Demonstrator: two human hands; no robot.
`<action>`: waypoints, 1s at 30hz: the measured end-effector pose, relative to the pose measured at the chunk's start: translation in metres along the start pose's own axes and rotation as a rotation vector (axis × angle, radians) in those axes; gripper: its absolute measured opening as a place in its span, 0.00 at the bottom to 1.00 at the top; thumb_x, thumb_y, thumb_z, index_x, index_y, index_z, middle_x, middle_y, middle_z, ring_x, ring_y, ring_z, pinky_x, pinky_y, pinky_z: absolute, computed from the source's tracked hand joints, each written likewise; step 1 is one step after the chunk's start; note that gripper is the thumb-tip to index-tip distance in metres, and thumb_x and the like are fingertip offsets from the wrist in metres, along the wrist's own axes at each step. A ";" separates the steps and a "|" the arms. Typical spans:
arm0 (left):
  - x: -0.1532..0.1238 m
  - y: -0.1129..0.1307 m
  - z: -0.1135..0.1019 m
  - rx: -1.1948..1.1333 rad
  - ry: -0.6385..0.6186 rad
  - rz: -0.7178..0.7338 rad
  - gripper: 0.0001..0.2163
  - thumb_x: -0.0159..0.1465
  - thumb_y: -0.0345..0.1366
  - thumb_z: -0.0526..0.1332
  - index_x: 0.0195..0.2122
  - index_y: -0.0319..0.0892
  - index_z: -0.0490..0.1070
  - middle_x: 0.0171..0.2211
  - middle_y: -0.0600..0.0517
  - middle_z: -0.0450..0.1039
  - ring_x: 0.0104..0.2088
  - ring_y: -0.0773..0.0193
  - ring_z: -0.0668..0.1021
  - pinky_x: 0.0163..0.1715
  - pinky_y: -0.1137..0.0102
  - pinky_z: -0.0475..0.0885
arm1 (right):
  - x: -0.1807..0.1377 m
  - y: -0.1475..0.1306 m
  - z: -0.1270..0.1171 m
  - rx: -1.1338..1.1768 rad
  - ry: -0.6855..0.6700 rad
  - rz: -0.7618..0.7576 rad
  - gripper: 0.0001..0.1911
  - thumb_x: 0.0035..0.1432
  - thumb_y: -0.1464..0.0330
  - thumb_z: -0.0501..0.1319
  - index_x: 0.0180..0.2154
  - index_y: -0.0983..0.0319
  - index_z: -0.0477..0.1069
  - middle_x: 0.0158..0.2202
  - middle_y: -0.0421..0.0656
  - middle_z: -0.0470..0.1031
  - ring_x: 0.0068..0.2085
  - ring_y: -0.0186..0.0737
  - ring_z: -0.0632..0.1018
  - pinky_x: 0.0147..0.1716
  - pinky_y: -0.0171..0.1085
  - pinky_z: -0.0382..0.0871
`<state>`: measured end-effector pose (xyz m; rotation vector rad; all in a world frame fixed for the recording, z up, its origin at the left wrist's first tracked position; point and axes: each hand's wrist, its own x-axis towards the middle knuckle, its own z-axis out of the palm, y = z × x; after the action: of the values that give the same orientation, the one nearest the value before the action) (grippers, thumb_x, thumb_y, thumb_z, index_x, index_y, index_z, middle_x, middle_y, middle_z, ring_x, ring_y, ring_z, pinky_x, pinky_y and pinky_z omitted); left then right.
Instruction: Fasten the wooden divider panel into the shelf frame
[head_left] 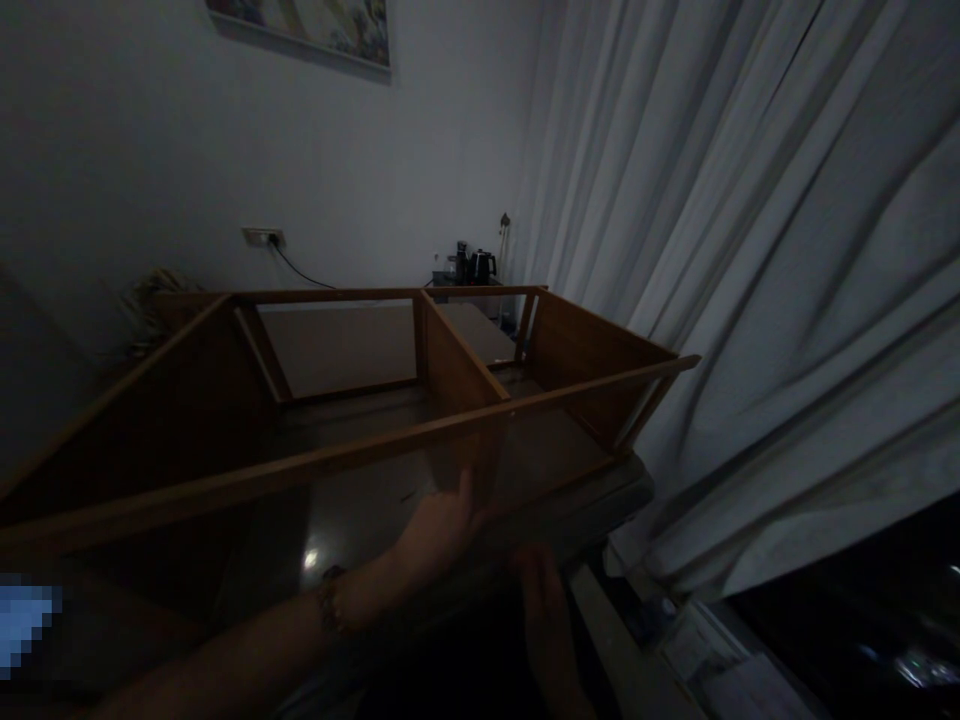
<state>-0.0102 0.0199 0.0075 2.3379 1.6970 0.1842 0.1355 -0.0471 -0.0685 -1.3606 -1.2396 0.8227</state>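
Note:
A brown wooden shelf frame lies across a padded surface in front of me, with a centre divider and glossy see-through panels at its near side. My left hand, a bead bracelet at its wrist, is at the near lower side of the frame beside the divider. Its thumb points up, apart from the fingers, which reach to the right. Lower and to the right, my right hand is near the padded edge, fingers extended and somewhat blurred. I see nothing held in it.
White curtains hang along the right, close to the frame's end. A dark kettle stands on a small table at the back. On the wall are a socket with a cable and a picture. Boxes lie at lower right.

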 end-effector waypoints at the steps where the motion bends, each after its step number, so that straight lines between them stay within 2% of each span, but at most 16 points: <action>1: 0.000 0.000 0.000 0.002 0.003 0.001 0.24 0.63 0.46 0.41 0.52 0.31 0.47 0.33 0.41 0.74 0.32 0.59 0.78 0.27 0.72 0.67 | 0.000 -0.002 -0.001 0.013 -0.005 0.015 0.12 0.59 0.61 0.48 0.31 0.58 0.65 0.27 0.39 0.72 0.28 0.36 0.73 0.28 0.32 0.66; 5: 0.000 -0.001 0.003 0.040 0.016 0.000 0.24 0.63 0.46 0.40 0.53 0.31 0.45 0.33 0.40 0.74 0.31 0.59 0.78 0.26 0.72 0.67 | 0.003 -0.010 -0.002 0.086 -0.088 0.089 0.14 0.60 0.59 0.46 0.31 0.59 0.65 0.25 0.39 0.73 0.25 0.35 0.74 0.26 0.32 0.66; 9: -0.001 0.001 0.001 0.029 0.008 0.005 0.24 0.63 0.46 0.40 0.53 0.31 0.46 0.33 0.40 0.74 0.32 0.59 0.77 0.26 0.72 0.67 | 0.003 -0.018 -0.004 0.079 -0.152 0.082 0.16 0.60 0.59 0.46 0.29 0.60 0.65 0.26 0.40 0.73 0.28 0.36 0.74 0.29 0.31 0.66; 14: -0.001 0.001 -0.001 0.015 -0.026 -0.014 0.24 0.63 0.46 0.41 0.52 0.31 0.46 0.33 0.40 0.74 0.33 0.60 0.77 0.27 0.72 0.67 | 0.002 -0.019 -0.004 0.004 -0.134 0.007 0.14 0.59 0.60 0.48 0.29 0.59 0.66 0.26 0.38 0.72 0.30 0.35 0.73 0.31 0.30 0.64; 17: -0.001 -0.001 0.002 0.008 -0.004 0.007 0.24 0.63 0.47 0.40 0.52 0.32 0.47 0.33 0.41 0.74 0.32 0.60 0.77 0.28 0.72 0.67 | 0.003 -0.018 -0.003 -0.021 -0.137 -0.024 0.14 0.59 0.60 0.49 0.28 0.59 0.67 0.26 0.38 0.72 0.30 0.34 0.73 0.31 0.30 0.64; 20: 0.000 -0.002 0.005 0.005 0.032 0.017 0.24 0.63 0.46 0.40 0.52 0.31 0.47 0.32 0.41 0.74 0.32 0.59 0.77 0.27 0.72 0.67 | 0.006 -0.021 -0.002 -0.019 -0.152 -0.020 0.16 0.59 0.60 0.47 0.27 0.60 0.67 0.25 0.38 0.72 0.28 0.34 0.73 0.30 0.30 0.64; 30: -0.001 0.000 0.001 0.028 -0.001 -0.011 0.24 0.63 0.46 0.41 0.53 0.31 0.47 0.33 0.40 0.74 0.32 0.58 0.77 0.26 0.71 0.67 | 0.011 -0.011 -0.003 -0.034 -0.137 0.006 0.16 0.60 0.60 0.47 0.29 0.60 0.67 0.26 0.39 0.74 0.29 0.35 0.74 0.30 0.30 0.64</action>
<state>-0.0101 0.0190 0.0064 2.3478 1.7228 0.1584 0.1379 -0.0387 -0.0556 -1.3539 -1.3614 0.9152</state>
